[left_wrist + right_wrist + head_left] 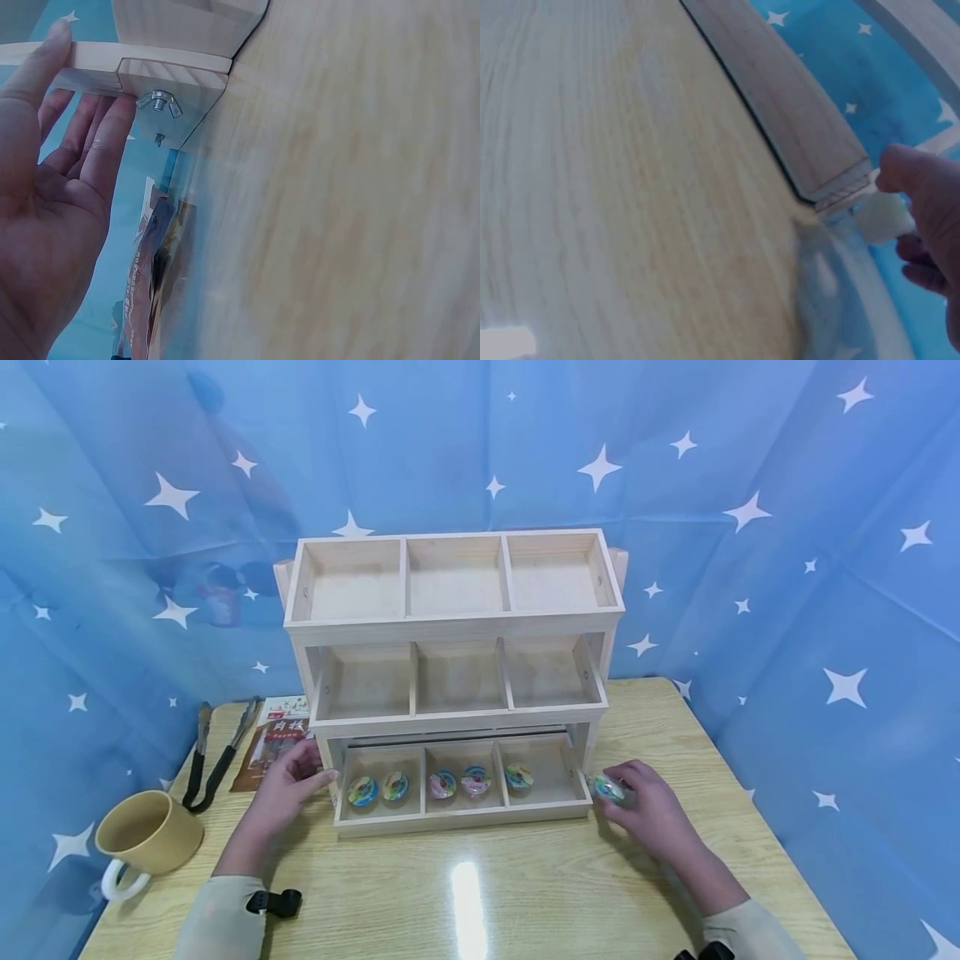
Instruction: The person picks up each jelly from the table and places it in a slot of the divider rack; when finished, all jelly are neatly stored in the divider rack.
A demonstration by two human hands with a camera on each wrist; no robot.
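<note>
A wooden three-tier shelf (457, 628) stands on the table, each tier split into three compartments. My left hand (288, 785) is at its lower left side; in the left wrist view the thumb and fingers (109, 146) pinch a wooden side piece near a wing nut (159, 101). Just beyond the bottom tier's right end, my right hand (648, 806) holds a small jelly cup (607, 788) with a blue-green lid. Its whitish body (885, 217) shows in the right wrist view. Similar cups lie in the bottom tier: two at left, two pinkish ones (476, 781) in the middle, one (518, 777) at right.
On the left of the table (480, 877) stand a tan mug (150, 831) with a white handle, black-handled tongs (221, 768) and a reddish-brown printed packet (273, 739). A blue star-patterned cloth (450, 452) hangs behind and at both sides.
</note>
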